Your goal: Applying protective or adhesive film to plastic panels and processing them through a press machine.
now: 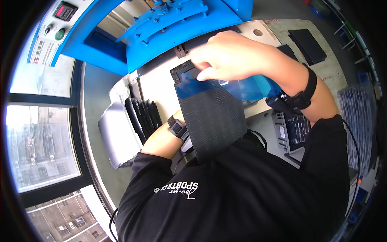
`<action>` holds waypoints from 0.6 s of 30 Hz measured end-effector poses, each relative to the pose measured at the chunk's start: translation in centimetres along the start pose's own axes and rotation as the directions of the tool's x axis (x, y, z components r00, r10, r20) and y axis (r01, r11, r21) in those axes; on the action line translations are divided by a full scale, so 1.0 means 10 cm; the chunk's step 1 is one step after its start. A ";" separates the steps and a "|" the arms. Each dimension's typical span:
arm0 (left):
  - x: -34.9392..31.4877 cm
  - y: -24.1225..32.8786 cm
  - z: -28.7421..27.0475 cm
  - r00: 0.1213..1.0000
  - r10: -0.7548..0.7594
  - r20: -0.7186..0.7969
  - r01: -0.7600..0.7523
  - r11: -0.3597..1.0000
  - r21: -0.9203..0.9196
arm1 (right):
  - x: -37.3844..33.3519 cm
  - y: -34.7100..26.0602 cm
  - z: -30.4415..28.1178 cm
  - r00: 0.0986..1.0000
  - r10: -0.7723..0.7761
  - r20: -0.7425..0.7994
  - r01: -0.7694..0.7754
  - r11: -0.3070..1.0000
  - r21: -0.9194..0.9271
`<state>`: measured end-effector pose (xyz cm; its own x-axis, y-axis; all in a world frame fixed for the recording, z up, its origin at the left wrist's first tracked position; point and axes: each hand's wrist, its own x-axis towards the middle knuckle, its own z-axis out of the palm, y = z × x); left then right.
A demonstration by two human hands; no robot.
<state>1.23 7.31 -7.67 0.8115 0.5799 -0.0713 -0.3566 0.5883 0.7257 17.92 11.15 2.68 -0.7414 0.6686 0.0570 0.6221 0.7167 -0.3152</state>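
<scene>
A dark, ribbed flat panel [213,117] lies tilted in front of my chest, its near end against my shirt. My left forearm, with a watch at the wrist, reaches behind the panel's left edge; the panel hides that hand and its fingers. Above the panel's far end, my right hand [227,56] is closed, thumb and fingers pinched, slightly blurred. A clear blue film [246,88] curves out from under this hand, beneath the right wrist. A blue-tinted band crosses the panel's far part, beside a dark recessed end [181,72].
A blue press machine [169,32] stands at the far side, its control box [56,32] at far left. Several dark panels [143,115] stand in a row at left. A black flat piece [308,46] lies on the bench at right. Stacked clear trays [356,125] are far right.
</scene>
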 end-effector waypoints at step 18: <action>0.13 -0.10 -0.22 0.986 -0.165 0.012 0.153 0.880 -0.449 | -0.66 0.37 0.53 0.946 0.061 -0.320 0.171 0.743 0.647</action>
<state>1.62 8.66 -10.01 0.8646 0.4684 -0.1820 -0.3981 0.8595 0.3207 23.78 8.38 -3.91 -0.5826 0.7394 0.3376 0.1730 0.5186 -0.8373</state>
